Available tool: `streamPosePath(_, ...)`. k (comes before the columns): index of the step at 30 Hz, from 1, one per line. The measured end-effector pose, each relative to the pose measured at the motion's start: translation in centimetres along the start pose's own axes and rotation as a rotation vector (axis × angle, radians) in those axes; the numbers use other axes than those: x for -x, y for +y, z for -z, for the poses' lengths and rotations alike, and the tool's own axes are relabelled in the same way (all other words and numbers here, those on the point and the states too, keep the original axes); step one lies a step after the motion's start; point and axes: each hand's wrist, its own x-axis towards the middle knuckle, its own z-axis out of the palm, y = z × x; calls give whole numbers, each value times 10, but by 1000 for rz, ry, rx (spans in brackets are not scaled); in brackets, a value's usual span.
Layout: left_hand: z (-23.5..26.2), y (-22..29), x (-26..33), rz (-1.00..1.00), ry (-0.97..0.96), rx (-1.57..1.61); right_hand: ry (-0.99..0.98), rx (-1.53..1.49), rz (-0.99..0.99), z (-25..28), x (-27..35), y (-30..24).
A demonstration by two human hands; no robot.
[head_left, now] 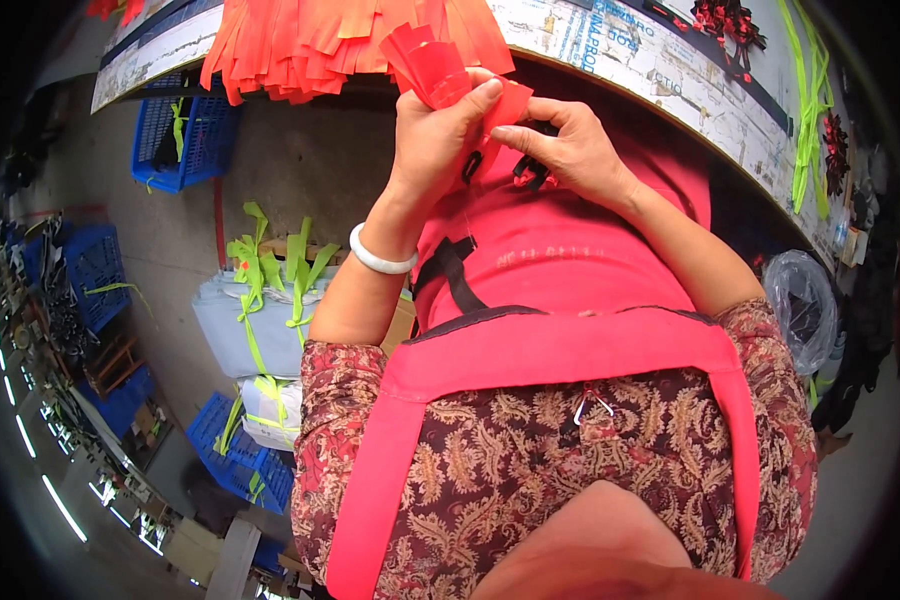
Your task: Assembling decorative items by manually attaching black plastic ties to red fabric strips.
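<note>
Close to the table edge, my left hand (425,145) is closed round a small bunch of red-orange fabric strips (425,65), which fan out above the fingers. My right hand (580,155) meets it from the other side, thumb and forefinger pinching the edge of a strip (510,105) that hangs between the hands. Small black and red pieces (535,175) show under the right fingers; their exact kind is partly hidden. Another small black loop (472,166) hangs just below the left thumb. A large pile of orange strips (310,50) drapes over the table edge beyond.
The table (610,60) has a printed white covering. On its right lie black-and-red pieces (728,35) and yellow-green ties (808,110). Left on the floor are blue crates (182,135) and a tied grey bundle (260,320). A clear plastic roll (800,310) stands at right.
</note>
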Motion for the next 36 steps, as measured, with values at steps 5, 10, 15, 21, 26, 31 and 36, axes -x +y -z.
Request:
streamPosePath(5,16,10,-6,-111,159,81,-2,-119,98,23,-46,-31)
streamPosePath(10,32,22,-4,-130,241,65,109,-276,119,69,-151,-127)
streamPosePath(15,25,20,-6,26,-8,108,268,-58,194,105,-196,-115)
streamPosePath(21,35,-1,-5,196,-47,249,-423,604,94,58,-59,-44)
streamPosePath(26,15,-1,-9,335,-167,189,-596,966,117,57,13,6)
streamPosePath(31,2,-3,-8,412,-234,154,-392,636,178,73,15,28)
streamPosePath(36,-5,-6,-2,369,-252,70,-233,330,-1,64,7,-11)
